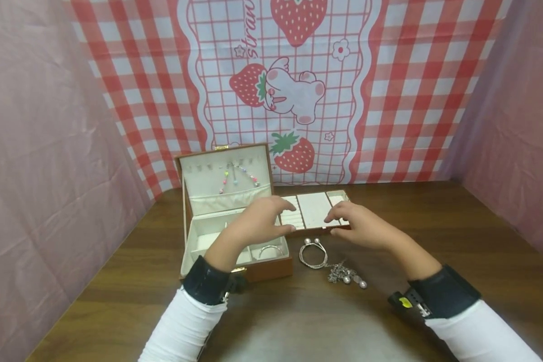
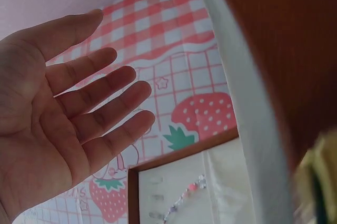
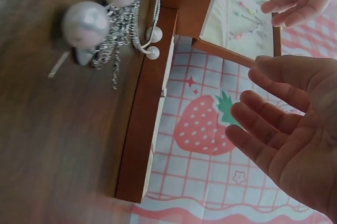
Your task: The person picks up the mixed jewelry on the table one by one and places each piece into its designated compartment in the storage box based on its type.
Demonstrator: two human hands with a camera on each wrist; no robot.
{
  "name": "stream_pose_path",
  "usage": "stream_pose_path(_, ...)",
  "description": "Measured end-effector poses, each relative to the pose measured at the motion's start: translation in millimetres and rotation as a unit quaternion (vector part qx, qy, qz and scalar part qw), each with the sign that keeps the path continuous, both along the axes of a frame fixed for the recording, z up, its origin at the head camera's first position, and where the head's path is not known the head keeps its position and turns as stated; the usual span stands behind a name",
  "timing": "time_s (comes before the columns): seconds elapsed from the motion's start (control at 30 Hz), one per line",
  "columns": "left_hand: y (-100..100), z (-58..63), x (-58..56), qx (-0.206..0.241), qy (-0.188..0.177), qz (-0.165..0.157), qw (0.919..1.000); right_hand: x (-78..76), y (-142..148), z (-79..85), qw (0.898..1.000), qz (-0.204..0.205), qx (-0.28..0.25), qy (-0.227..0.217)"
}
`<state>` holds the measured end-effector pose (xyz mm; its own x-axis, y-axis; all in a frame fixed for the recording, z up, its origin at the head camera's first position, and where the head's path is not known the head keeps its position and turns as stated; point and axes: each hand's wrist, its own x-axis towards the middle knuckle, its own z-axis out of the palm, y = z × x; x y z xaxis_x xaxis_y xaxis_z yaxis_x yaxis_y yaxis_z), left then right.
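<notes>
My left hand (image 1: pixel 258 218) hovers over the brown jewelry box (image 1: pixel 269 271), fingers loosely spread and nothing in them. Its palm (image 2: pixel 47 124) shows bare in the left wrist view. Above the shallow jewelry tray (image 1: pixel 313 210) beside the box, my right hand (image 1: pixel 366 226) is likewise relaxed and holds nothing. A silver bangle (image 1: pixel 270 247) lies in a front compartment. On the table before the tray are a looped silver bracelet (image 1: pixel 301 255) with pearl ends and a heap of silver chain (image 1: pixel 341 273) with large pearls (image 3: pixel 86 25). A colorful beaded necklace (image 1: pixel 255 180) hangs inside the raised lid.
The box lid (image 1: pixel 249 151) stands upright with a fabric pocket (image 1: pixel 226 201) along its lower part. A red checked strawberry cloth (image 1: pixel 402 100) hangs behind the wooden table (image 1: pixel 326 322). Pink curtains (image 1: pixel 50 151) close off both sides.
</notes>
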<state>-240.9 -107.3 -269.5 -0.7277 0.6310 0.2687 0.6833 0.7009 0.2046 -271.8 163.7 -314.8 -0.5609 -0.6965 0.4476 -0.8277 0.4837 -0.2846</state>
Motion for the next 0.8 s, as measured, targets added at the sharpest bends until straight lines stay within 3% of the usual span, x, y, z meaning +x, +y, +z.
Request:
stream_pose_path(0.27,7,-7.3,12.8,0.0,-0.013,-0.008,0.9999,9.7,12,-9.9,0.998,-0.013,0.038,-0.053)
stream_pose_path(0.57,14,-18.0,14.3,-0.015,-0.005,-0.037,0.9992,0.5,19,-28.1,0.986,0.022,0.098,-0.133)
stream_pose_path(0.8,20,-25.1,15.8,-0.018,-0.002,-0.053,0.9984,-1.7,24,-34.4,0.983,0.015,0.119,-0.136)
